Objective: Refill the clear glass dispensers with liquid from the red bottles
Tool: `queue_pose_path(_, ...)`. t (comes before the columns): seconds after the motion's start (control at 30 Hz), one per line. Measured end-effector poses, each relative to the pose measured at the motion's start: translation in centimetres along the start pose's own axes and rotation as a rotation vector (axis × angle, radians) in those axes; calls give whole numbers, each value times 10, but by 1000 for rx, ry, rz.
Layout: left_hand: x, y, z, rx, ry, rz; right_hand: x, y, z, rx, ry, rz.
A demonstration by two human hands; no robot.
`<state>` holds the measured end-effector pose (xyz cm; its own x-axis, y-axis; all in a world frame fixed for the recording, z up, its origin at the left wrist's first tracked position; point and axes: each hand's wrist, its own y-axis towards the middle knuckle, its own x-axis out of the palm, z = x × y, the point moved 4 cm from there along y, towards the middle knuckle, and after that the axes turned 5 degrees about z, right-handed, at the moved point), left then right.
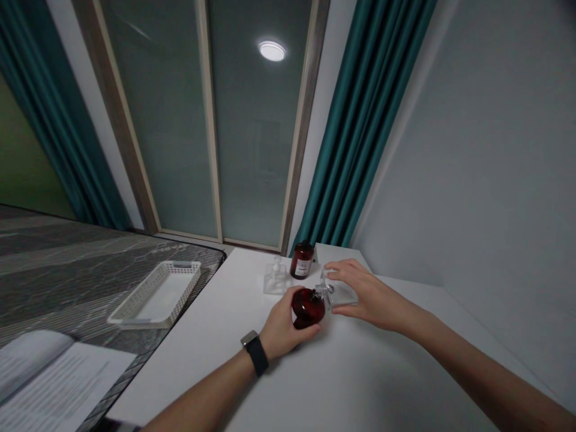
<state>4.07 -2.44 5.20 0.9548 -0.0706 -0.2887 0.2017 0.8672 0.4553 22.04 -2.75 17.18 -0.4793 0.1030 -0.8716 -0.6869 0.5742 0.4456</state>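
My left hand, with a dark watch on its wrist, is wrapped round a reddish-brown bottle. That bottle is tipped over, its neck toward the right. In my right hand lies a clear, square-looking bottle, gripped between thumb and fingers. The necks of the two bottles come together between my hands; whether they touch I cannot tell. Just beyond, a second reddish-brown bottle with a white label stands upright. To its left is another clear square bottle with a narrow neck.
The white table runs under my hands, with a white box-like block at its far end. On the dark marbled surface to the left are a white perforated basket and an open book. Teal curtains flank glass sliding doors.
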Motion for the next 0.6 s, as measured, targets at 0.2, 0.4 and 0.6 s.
queue_pose_path(0.2,0,0,-1,9,1,1,-1,-1,-1,-1,7,-5)
queue_pose_path(0.4,0,0,-1,2,-4,-5,-1,0,-1,-11,14,-4)
queue_pose_path(0.6,0,0,-1,7,-5,4,-1,1,0,2,13,-9)
